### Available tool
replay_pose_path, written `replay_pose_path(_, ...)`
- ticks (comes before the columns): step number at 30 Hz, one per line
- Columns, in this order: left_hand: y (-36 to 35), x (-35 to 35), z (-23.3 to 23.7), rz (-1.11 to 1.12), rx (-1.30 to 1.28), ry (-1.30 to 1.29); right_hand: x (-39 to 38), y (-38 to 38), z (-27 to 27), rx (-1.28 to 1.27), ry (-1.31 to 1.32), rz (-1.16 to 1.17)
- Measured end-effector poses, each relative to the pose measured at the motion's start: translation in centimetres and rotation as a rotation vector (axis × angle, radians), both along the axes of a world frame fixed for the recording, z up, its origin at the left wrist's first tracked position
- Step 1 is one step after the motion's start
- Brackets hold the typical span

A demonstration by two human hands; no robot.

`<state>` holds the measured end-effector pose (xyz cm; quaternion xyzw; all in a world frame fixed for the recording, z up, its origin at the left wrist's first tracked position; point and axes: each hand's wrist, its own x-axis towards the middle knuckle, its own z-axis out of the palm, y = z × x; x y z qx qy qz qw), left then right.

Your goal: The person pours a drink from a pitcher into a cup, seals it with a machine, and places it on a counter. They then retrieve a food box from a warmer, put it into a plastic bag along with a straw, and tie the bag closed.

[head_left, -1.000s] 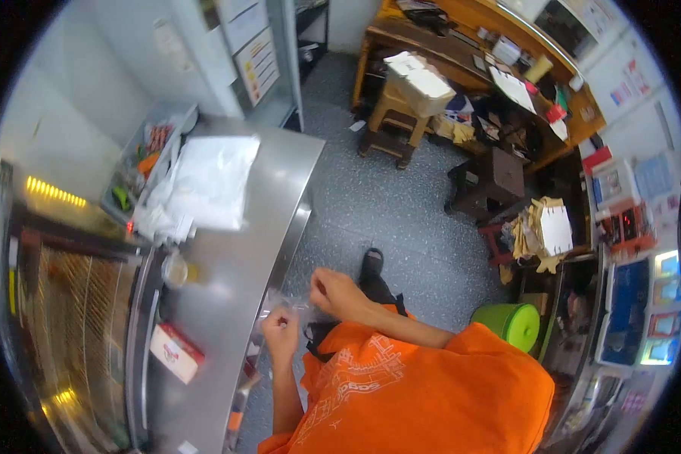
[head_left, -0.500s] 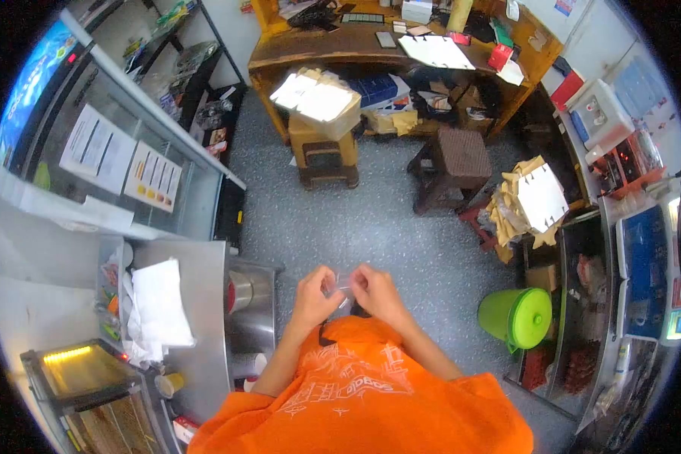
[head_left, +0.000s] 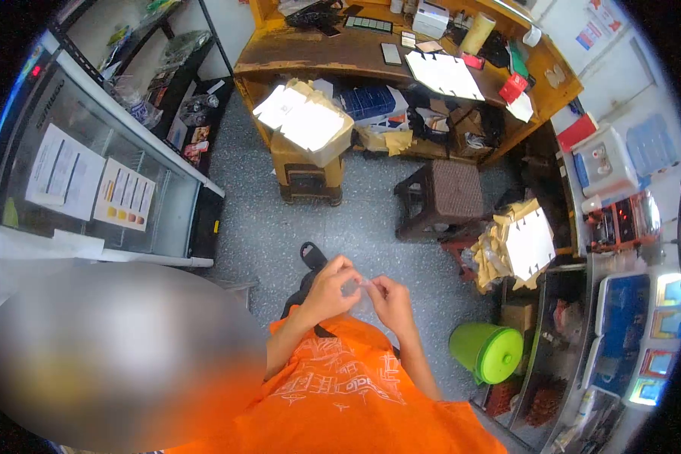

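In front of the orange shirt, my left hand (head_left: pixel 330 292) is closed, its thumb and fingers curled together in a pinch. Close beside it, my right hand (head_left: pixel 392 304) pinches as well. Between the fingertips shows a small piece of clear, thin plastic (head_left: pixel 364 285), which both hands seem to hold. It looks like a flimsy plastic bag, but its full shape is too faint to make out. Below the hands, a foot in a black sandal (head_left: pixel 312 256) rests on the speckled floor.
A brown stool (head_left: pixel 454 189) and a stack of white and brown cardboard (head_left: pixel 528 242) stand ahead right. Cardboard also sits on a wooden stool (head_left: pixel 308 178) near the desk (head_left: pixel 310 51). A green lidded bin (head_left: pixel 486 352) is right; a glass-door fridge (head_left: pixel 121 181) left. Blur covers the lower left.
My hands have come closer together at the plastic. The view has turned, so the room's things shift in frame. A sandalled foot now shows, and a blur hides the metal counter on the left.
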<state>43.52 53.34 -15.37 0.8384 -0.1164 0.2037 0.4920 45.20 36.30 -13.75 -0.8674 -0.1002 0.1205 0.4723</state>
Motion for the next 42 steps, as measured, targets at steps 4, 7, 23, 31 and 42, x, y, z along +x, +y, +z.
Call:
replay_pose_path(4,2.4,4.8,-0.3,-0.033,-0.220,0.238,6.6,2.9,1.1,-0.034,-0.010,0.079)
replay_pose_path(7,5.3,8.9,0.6,-0.010,-0.115,0.212,11.9,5.2,2.5,-0.034,-0.019,0.145)
replay_pose_path(23,10.0,22.8,-2.6,0.352,0.063,0.151,30.1,12.1,0.5,-0.051,0.077,0.442)
replay_pose_path(31,9.1,26.4,2.3,0.685,0.251,0.537,40.9,13.4,-1.0,0.063,-0.062,0.595)
replay_pose_path(42,2.8,26.7,-3.7,1.304,-0.402,0.287,39.1,16.7,-3.3,0.355,0.074,0.968)
